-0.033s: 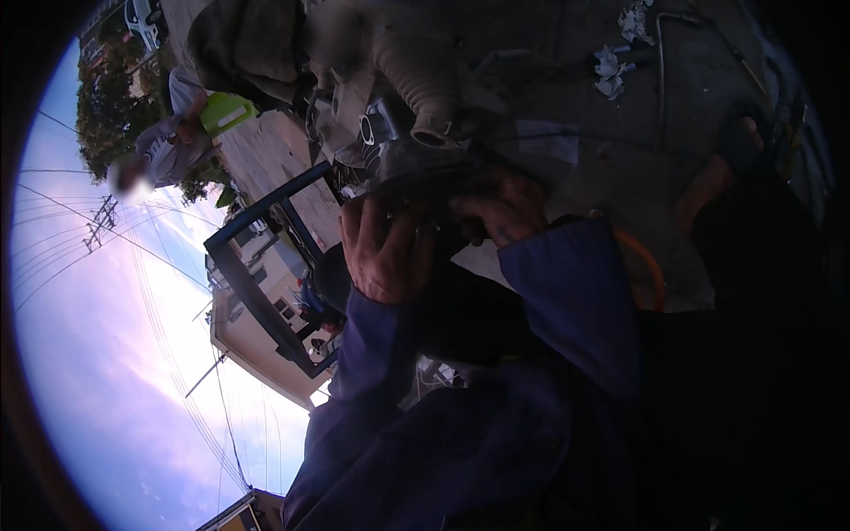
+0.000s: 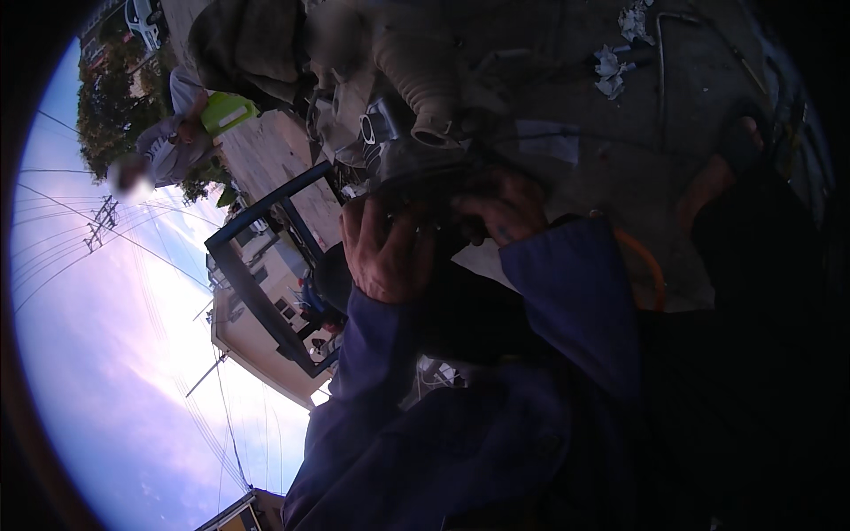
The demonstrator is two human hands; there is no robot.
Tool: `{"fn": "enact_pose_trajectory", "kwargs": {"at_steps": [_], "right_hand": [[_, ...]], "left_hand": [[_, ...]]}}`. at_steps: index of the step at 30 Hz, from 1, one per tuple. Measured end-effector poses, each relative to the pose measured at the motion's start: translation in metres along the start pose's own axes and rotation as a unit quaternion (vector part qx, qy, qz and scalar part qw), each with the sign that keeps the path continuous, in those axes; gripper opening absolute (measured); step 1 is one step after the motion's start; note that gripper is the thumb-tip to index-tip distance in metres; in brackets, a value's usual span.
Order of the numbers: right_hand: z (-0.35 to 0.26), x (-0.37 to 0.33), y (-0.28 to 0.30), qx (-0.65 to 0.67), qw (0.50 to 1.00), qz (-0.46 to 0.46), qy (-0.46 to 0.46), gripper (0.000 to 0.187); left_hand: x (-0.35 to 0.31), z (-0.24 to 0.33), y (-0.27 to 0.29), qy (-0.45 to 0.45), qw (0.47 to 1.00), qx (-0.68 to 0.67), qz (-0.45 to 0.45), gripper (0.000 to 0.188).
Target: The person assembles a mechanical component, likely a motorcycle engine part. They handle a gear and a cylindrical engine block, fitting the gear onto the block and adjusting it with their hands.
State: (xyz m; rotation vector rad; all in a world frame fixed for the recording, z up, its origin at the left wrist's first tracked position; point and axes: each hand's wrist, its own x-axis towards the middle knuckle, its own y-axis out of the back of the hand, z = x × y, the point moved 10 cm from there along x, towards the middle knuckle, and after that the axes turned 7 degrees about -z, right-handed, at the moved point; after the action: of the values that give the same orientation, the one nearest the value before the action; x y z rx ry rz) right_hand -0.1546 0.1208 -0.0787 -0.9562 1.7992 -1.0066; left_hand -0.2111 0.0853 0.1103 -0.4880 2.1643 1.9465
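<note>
My left hand point(image 2: 390, 252) is closed, its fingers curled over the near edge of a dark, dirty part point(image 2: 423, 177) whose kind I cannot make out. Close by on the right, my right hand point(image 2: 509, 212) also grips that part, with fingers bent and partly lost in shadow. Just beyond the hands lies a metal pipe piece with a flanged round mouth point(image 2: 368, 130). Beside it, a ribbed hose point(image 2: 414, 78) ends in an open round collar point(image 2: 434, 134). What lies beneath my palms is hidden in the dark.
A dark rectangular metal frame point(image 2: 257, 305) stands at the left. Crumpled white paper point(image 2: 609, 73), a bent thin rod point(image 2: 661, 80) and a flat pale sheet point(image 2: 549, 140) lie on the ground. An orange curved tube point(image 2: 653, 265) is near my right sleeve. A person holding something yellow-green point(image 2: 226, 113) is farther left.
</note>
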Motion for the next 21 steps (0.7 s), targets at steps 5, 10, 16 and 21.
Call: {"fn": "enact_pose_trajectory", "kwargs": {"at_steps": [5,10,16,21], "right_hand": [[-0.006,-0.001,0.002,0.084,0.991,0.07,-0.076,0.029],[-0.011,-0.001,0.004,0.041,0.993,0.065,-0.094,0.028],[-0.013,-0.002,0.003,0.061,0.991,0.084,-0.084,0.03],[-0.005,0.003,0.004,0.047,0.996,0.067,-0.044,0.032]], "left_hand": [[-0.003,0.007,0.002,-0.021,0.999,0.029,0.034,0.026],[0.002,0.011,0.002,-0.036,0.998,0.04,0.029,0.026],[0.009,0.006,0.001,-0.013,1.0,0.008,-0.014,0.023],[0.008,0.006,0.0,-0.021,0.999,0.019,-0.016,0.023]]}}
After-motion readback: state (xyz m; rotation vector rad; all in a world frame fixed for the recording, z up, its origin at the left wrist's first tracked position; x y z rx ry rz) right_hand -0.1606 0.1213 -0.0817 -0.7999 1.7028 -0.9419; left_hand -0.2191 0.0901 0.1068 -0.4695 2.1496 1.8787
